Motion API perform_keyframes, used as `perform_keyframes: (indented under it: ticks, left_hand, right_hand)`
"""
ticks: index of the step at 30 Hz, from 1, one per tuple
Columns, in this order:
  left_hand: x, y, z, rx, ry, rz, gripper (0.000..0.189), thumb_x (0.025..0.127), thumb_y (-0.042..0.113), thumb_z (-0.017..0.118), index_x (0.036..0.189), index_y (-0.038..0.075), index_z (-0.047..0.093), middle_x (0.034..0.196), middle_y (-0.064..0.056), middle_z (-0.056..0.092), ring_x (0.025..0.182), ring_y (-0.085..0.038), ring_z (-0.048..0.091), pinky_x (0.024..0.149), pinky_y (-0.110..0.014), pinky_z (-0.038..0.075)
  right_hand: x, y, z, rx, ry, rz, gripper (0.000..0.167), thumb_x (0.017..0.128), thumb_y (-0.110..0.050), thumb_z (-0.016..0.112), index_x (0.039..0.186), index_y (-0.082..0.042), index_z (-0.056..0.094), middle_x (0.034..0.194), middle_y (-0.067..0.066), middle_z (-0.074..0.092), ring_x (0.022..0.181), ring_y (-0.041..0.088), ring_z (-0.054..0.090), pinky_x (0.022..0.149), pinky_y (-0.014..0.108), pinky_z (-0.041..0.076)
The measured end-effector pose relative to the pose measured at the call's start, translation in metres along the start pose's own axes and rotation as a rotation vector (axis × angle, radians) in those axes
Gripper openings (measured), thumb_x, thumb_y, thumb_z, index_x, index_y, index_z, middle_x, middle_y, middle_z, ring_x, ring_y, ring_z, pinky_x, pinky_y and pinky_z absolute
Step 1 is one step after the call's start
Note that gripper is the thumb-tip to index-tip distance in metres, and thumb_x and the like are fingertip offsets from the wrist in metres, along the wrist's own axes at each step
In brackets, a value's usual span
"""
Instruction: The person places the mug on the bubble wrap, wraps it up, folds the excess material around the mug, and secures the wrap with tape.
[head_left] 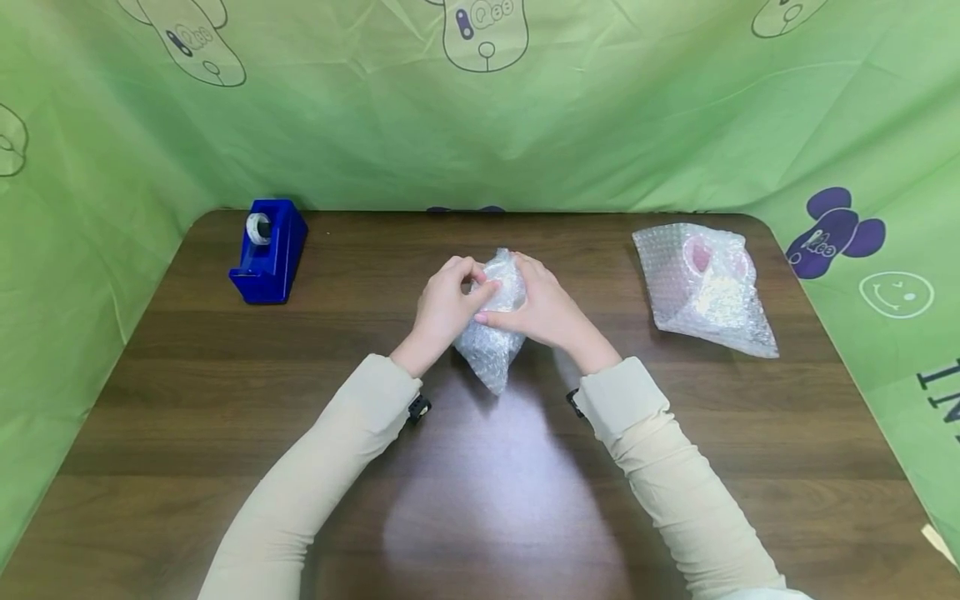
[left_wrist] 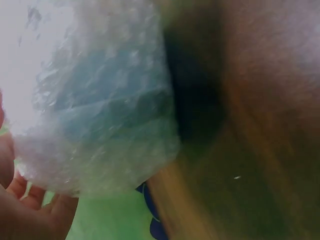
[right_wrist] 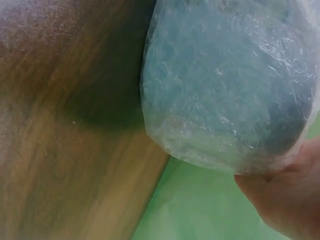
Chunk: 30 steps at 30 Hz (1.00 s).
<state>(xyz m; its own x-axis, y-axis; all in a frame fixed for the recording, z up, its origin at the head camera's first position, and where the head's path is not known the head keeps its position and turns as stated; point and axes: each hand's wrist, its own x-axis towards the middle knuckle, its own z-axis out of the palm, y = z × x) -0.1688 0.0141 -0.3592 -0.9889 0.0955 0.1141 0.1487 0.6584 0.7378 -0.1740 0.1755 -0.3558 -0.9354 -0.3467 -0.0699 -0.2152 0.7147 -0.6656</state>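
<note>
Near the middle of the table, both hands are at a bubble-wrapped package (head_left: 491,342) with a pointed end toward me. The left hand (head_left: 448,298) has its thumb and bent index finger together at the wrap's upper side. Fingers of the right hand (head_left: 546,310) curl round the far right side, its thumb lying across the top near the left thumb. Through the clear bubble wrap (right_wrist: 215,85) in the right wrist view, something pale blue-green shows inside. The left wrist view shows the same bluish content under the bubble wrap (left_wrist: 110,100); its exact kind is hidden.
A blue tape dispenser (head_left: 273,254) with a roll of tape (head_left: 258,228) stands at the back left of the wooden table (head_left: 300,500). Another bubble-wrap pouch (head_left: 705,287) with a pink item inside lies at the back right. Green printed cloth (head_left: 360,125) hangs round the table.
</note>
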Motion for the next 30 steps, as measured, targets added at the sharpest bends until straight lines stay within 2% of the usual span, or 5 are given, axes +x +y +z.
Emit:
perform_keyframes:
  ticks: [5, 13, 17, 21, 30]
  left_hand:
    - [-0.0019, -0.0003, 0.0014, 0.007, 0.011, 0.023, 0.018, 0.089, 0.030, 0.066, 0.088, 0.013, 0.059, 0.120, 0.003, 0.065, 0.080, -0.018, 0.053, 0.062, -0.026, 0.036]
    - [0.0018, 0.0008, -0.0010, -0.006, -0.005, 0.039, 0.016, 0.088, 0.023, 0.066, 0.084, 0.010, 0.059, 0.097, -0.003, 0.061, 0.092, -0.027, 0.056, 0.065, -0.026, 0.037]
    - [0.0021, 0.0024, -0.0024, 0.012, -0.022, 0.024, 0.016, 0.088, 0.024, 0.066, 0.084, 0.011, 0.059, 0.092, -0.002, 0.056, 0.090, -0.024, 0.055, 0.063, -0.026, 0.037]
    - [0.0019, 0.0030, -0.0028, 0.010, -0.032, -0.002, 0.017, 0.089, 0.026, 0.065, 0.086, 0.011, 0.059, 0.102, 0.000, 0.060, 0.091, -0.021, 0.055, 0.064, -0.026, 0.038]
    - [0.0055, -0.0024, -0.0043, -0.116, -0.063, -0.007, 0.021, 0.091, 0.026, 0.063, 0.092, 0.006, 0.061, 0.122, -0.007, 0.063, 0.111, -0.024, 0.060, 0.096, -0.034, 0.049]
  right_hand:
    - [-0.0009, 0.0005, 0.0010, 0.021, 0.019, 0.000, 0.106, 0.075, -0.049, 0.074, 0.151, -0.002, 0.017, 0.158, 0.015, 0.021, 0.145, 0.037, 0.021, 0.116, 0.053, 0.026]
    - [-0.0018, 0.0054, 0.0045, 0.081, 0.053, -0.042, 0.106, 0.077, -0.050, 0.074, 0.153, -0.034, 0.002, 0.159, 0.012, 0.020, 0.145, 0.034, 0.023, 0.113, 0.057, 0.028]
    - [-0.0027, 0.0080, 0.0045, 0.026, 0.034, -0.056, 0.094, 0.080, -0.051, 0.070, 0.153, -0.034, 0.012, 0.159, 0.013, 0.019, 0.146, 0.036, 0.020, 0.111, 0.059, 0.029]
    - [-0.0037, 0.0082, 0.0043, -0.009, 0.013, -0.034, 0.090, 0.082, -0.054, 0.067, 0.152, -0.032, 0.017, 0.160, 0.012, 0.016, 0.146, 0.038, 0.018, 0.110, 0.060, 0.031]
    - [-0.0033, 0.0062, 0.0047, -0.027, 0.009, -0.029, 0.088, 0.083, -0.053, 0.065, 0.153, -0.029, 0.016, 0.159, 0.013, 0.016, 0.144, 0.040, 0.020, 0.108, 0.060, 0.033]
